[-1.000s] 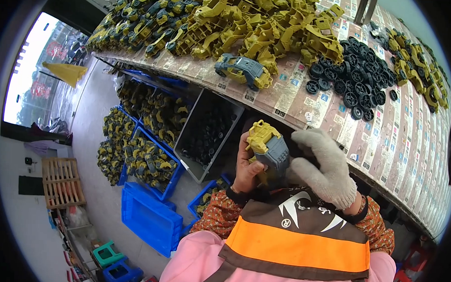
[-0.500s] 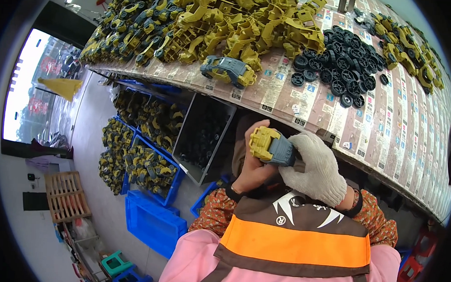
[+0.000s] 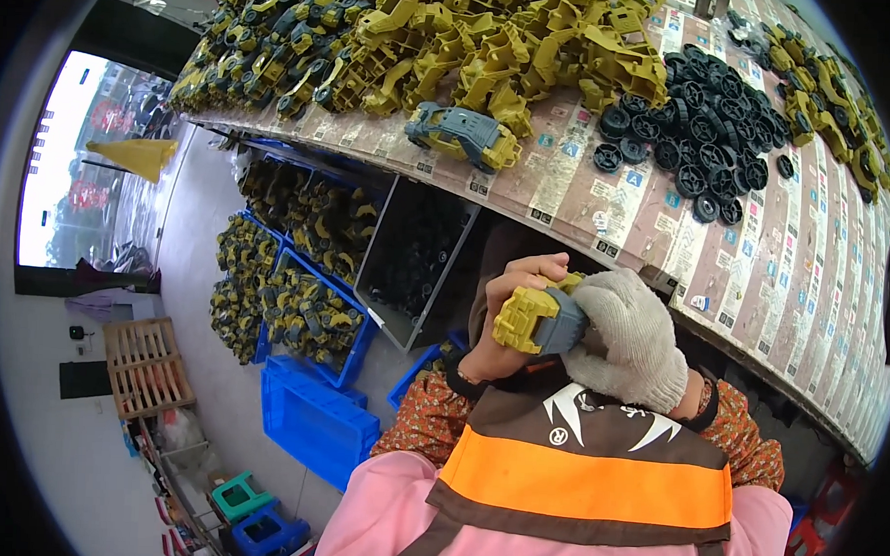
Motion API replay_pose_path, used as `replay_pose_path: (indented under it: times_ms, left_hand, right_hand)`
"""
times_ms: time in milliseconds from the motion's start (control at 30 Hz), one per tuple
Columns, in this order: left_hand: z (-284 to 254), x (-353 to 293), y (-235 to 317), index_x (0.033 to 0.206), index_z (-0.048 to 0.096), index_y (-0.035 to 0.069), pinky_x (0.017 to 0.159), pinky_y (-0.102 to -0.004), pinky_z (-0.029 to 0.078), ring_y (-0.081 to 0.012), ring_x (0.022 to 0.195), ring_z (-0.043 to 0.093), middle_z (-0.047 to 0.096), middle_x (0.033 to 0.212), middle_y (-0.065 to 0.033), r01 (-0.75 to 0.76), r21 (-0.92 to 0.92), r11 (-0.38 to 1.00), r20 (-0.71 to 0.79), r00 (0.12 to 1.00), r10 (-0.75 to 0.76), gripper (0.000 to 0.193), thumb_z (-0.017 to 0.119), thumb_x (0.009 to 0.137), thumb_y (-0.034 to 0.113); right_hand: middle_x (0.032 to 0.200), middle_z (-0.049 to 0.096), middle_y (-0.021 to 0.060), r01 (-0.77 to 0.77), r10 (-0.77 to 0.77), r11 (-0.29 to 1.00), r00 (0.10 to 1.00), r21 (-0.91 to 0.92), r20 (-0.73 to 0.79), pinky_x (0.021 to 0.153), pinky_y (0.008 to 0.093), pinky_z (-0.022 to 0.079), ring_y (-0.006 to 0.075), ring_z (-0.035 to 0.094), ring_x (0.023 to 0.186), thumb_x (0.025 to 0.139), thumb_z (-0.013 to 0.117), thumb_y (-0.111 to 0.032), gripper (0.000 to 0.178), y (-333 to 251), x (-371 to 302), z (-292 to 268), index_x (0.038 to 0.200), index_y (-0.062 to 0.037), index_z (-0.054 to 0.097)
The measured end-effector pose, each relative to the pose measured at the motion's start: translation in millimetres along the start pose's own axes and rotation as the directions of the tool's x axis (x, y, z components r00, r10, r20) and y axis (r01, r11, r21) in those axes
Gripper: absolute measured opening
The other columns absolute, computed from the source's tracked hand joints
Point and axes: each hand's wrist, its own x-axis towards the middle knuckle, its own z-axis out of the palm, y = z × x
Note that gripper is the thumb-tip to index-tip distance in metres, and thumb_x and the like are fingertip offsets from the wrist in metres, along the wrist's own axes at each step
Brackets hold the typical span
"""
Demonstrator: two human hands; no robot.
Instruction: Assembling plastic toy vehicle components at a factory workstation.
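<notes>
Below the table's front edge, both my hands are closed around one yellow and grey plastic toy vehicle (image 3: pixel 553 322). My bare left hand (image 3: pixel 494 343) grips its yellow end from the left side. On its other side is my right hand (image 3: pixel 624 335), in a pale knitted glove, with fingers curled round the grey end. The gloved fingertips are partly hidden behind the toy. A second toy vehicle (image 3: pixel 464 135), grey over yellow, rests on the table edge, apart from my hands.
Heaped yellow body parts (image 3: pixel 443 52) cover the table's far left, with black wheels (image 3: pixel 715 121) piled beside them. Left of me, blue crates (image 3: pixel 342 370) hold finished-looking vehicles, and a grey bin (image 3: pixel 413 267) holds dark parts. An empty blue crate (image 3: pixel 313 420) stands on the floor.
The toy has been turned in my hands, and the left fingers now reach over its top. The whole view has shifted slightly.
</notes>
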Motion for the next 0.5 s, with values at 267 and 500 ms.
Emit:
replay_pose_path:
  times_ms: [267,500]
  left_hand:
    - [-1,8,9,0.139,0.036,0.019,0.121,-0.0544,0.041,-0.0406,0.148,0.046,0.047,0.152,-0.0247,0.243,-0.128,0.962,-0.105,0.961,-0.257,0.062,0.074,0.095,-0.001]
    - [3,13,16,0.157,0.032,0.026,0.12,-0.0553,0.043,-0.038,0.153,0.04,0.039,0.163,-0.0177,0.234,-0.752,0.616,-0.214,0.798,-0.563,0.081,0.078,0.094,0.006]
  right_hand:
    - [0.115,0.067,0.0167,-0.006,0.01,0.999,0.994,-0.038,0.104,0.088,0.0478,0.055,0.039,0.067,0.103,0.072,0.085,-0.016,0.052,7,25,-7,0.118,-0.0035,0.064]
    - [0.122,0.066,0.0188,-0.089,0.088,0.996,0.991,0.005,0.1,0.094,0.0492,0.053,0.0412,0.065,0.11,0.073,0.086,-0.019,0.065,17,34,-20,0.131,-0.0031,0.06]
